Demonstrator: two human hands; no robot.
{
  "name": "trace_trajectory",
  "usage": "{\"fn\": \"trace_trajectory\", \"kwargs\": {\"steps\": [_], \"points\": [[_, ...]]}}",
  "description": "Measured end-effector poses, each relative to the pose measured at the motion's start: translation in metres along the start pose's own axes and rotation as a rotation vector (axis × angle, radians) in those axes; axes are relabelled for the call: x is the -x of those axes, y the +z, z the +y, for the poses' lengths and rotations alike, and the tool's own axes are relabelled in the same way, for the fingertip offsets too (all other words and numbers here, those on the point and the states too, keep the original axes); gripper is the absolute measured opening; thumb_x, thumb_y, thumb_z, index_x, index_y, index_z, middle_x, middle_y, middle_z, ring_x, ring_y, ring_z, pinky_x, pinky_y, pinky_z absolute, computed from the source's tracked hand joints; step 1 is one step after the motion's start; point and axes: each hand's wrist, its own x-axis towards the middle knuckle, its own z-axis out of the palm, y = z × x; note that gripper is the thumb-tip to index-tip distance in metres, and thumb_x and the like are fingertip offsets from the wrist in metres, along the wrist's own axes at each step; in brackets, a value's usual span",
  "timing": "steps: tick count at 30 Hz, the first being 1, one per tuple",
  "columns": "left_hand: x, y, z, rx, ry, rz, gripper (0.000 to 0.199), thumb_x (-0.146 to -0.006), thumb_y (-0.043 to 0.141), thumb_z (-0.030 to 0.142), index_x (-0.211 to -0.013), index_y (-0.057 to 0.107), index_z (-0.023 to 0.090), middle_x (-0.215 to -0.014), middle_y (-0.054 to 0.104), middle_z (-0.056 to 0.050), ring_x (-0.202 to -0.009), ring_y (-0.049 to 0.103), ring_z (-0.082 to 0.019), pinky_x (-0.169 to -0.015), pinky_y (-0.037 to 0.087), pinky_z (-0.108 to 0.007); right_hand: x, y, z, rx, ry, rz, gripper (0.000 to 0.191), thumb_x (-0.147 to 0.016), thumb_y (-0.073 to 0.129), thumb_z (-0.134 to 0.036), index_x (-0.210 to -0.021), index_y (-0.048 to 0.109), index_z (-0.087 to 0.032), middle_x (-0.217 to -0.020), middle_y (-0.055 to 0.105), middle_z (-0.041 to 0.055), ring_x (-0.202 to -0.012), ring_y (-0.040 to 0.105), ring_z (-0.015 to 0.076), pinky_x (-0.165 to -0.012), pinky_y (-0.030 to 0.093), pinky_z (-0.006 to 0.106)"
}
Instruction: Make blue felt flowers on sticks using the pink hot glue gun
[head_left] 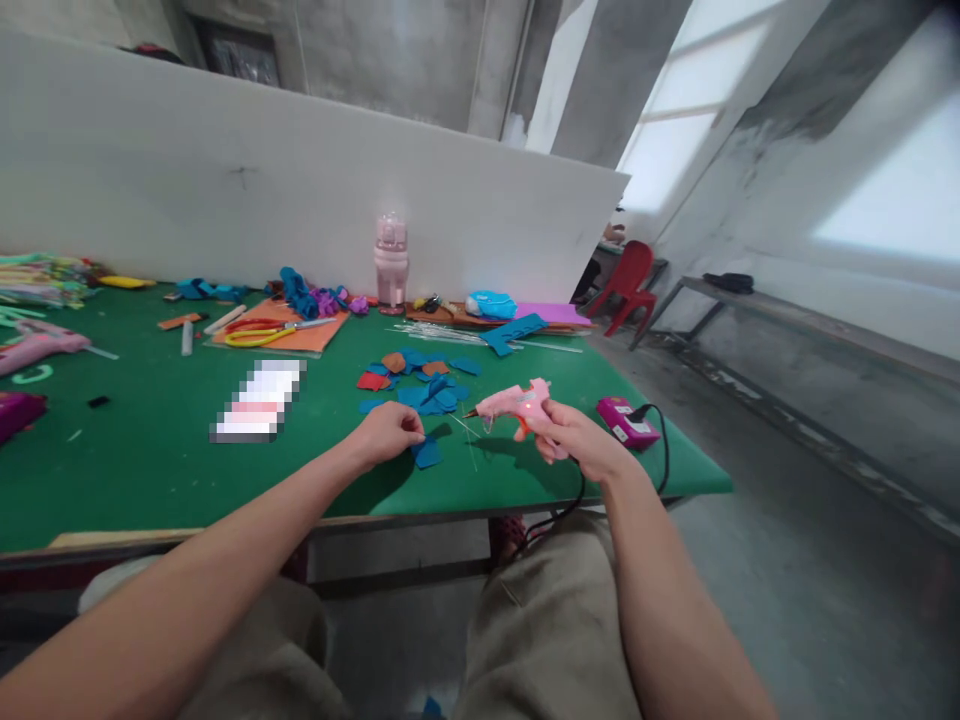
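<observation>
My right hand (559, 430) is wrapped round the handle of a pink glue gun (517, 402), its nozzle pointing left over the green table. Thin pale strands lie or hang just below the nozzle. My left hand (390, 433) is closed, thumb and fingers pinched at the edge of a blue felt-like piece (427, 454). Whether the piece is lifted off the table I cannot tell. Just beyond both hands lies a loose pile of blue pieces (435, 395), with a red piece (373, 381) and brown ones (436, 369) among them.
A magenta power box (628, 422) with a black cable sits at right. Yellow-handled scissors (262, 335) lie on orange sheets (322, 340). A pink bottle (391, 262) stands before the white board (300, 180). Another pink glue gun (45, 343) is at far left, near a blurred-out rectangle (262, 400).
</observation>
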Motion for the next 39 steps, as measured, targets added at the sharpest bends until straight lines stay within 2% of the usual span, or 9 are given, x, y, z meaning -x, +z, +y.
{"fn": "trace_trajectory", "kwargs": {"steps": [7,14,16,18,20,24,30,36,39], "points": [[0.019,-0.017,0.022,0.458,-0.118,-0.057,0.030,-0.058,0.061,0.042,-0.069,0.052,0.016,-0.046,0.035,0.009,-0.035,0.022,-0.004,-0.035,0.016,-0.019,-0.020,-0.014,0.033,0.410,0.224,0.329,0.036,-0.083,0.037,-0.041,-0.078,0.058,-0.011,-0.063,0.057,0.0078,-0.057,0.054,0.0143,-0.054,0.043,0.025],[0.051,-0.034,0.058,0.375,0.018,0.046,0.026,-0.065,0.057,0.040,-0.072,0.056,0.015,-0.049,0.041,0.007,-0.038,0.028,-0.005,-0.037,0.020,-0.020,-0.016,0.023,-0.005,0.596,0.107,0.671,0.035,-0.075,0.052,-0.043,-0.085,0.059,-0.010,-0.091,0.057,0.0171,-0.089,0.054,0.0257,-0.073,0.040,0.033],[0.057,-0.035,0.061,0.282,0.067,0.119,0.022,-0.067,0.056,0.037,-0.071,0.059,0.015,-0.053,0.049,0.004,-0.044,0.039,-0.007,-0.043,0.029,-0.020,-0.012,0.044,-0.022,0.500,-0.068,0.600,0.039,-0.078,0.045,-0.048,-0.087,0.059,-0.013,-0.088,0.059,0.0115,-0.083,0.055,0.0205,-0.071,0.040,0.030],[0.060,-0.035,0.060,0.224,0.127,0.166,0.019,-0.067,0.056,0.033,-0.069,0.060,0.015,-0.061,0.057,0.001,-0.056,0.049,-0.011,-0.052,0.036,-0.022,-0.007,0.065,-0.038,0.313,-0.288,0.291,0.041,-0.083,0.035,-0.049,-0.088,0.060,-0.017,-0.083,0.061,0.0051,-0.078,0.055,0.0151,-0.068,0.041,0.024],[0.061,-0.035,0.058,0.190,0.160,0.177,0.018,-0.067,0.055,0.032,-0.068,0.060,0.015,-0.067,0.061,-0.001,-0.065,0.053,-0.013,-0.059,0.039,-0.023,-0.003,0.082,-0.051,0.248,-0.347,0.113,0.040,-0.081,0.039,-0.050,-0.085,0.061,-0.017,-0.077,0.061,0.0025,-0.072,0.054,0.0132,-0.061,0.040,0.022],[0.060,-0.033,0.050,0.147,0.154,0.174,0.018,-0.067,0.054,0.031,-0.071,0.061,0.015,-0.070,0.063,-0.001,-0.065,0.055,-0.015,-0.059,0.039,-0.023,-0.002,0.095,-0.060,0.269,-0.298,0.163,0.030,-0.071,0.055,-0.043,-0.078,0.060,-0.015,-0.070,0.058,0.0007,-0.064,0.050,0.0113,-0.056,0.037,0.021],[0.059,-0.029,0.045,0.174,0.155,0.166,0.018,-0.066,0.056,0.033,-0.066,0.061,0.015,-0.065,0.061,-0.002,-0.061,0.052,-0.015,-0.059,0.038,-0.025,-0.017,0.096,-0.046,0.243,-0.265,0.145,0.006,-0.062,0.053,-0.020,-0.062,0.057,-0.015,-0.055,0.050,-0.0034,-0.055,0.043,0.0089,-0.050,0.031,0.020],[0.064,-0.031,0.054,0.294,0.209,0.347,0.025,-0.073,0.051,0.039,-0.086,0.057,0.019,-0.070,0.056,0.000,-0.054,0.046,-0.012,-0.051,0.037,-0.024,-0.030,0.088,-0.049,-0.288,-0.244,0.367,0.007,-0.058,0.052,-0.023,-0.056,0.049,-0.017,-0.052,0.041,-0.0061,-0.051,0.035,0.0074,-0.048,0.027,0.020],[0.072,-0.030,0.061,0.346,0.236,0.354,0.026,-0.078,0.044,0.040,-0.086,0.058,0.019,-0.068,0.054,0.000,-0.052,0.043,-0.011,-0.048,0.035,-0.023,-0.034,0.080,-0.054,-0.514,-0.256,0.487,0.011,-0.056,0.054,-0.024,-0.054,0.046,-0.017,-0.051,0.037,-0.0068,-0.050,0.031,0.0072,-0.048,0.026,0.020]]}}
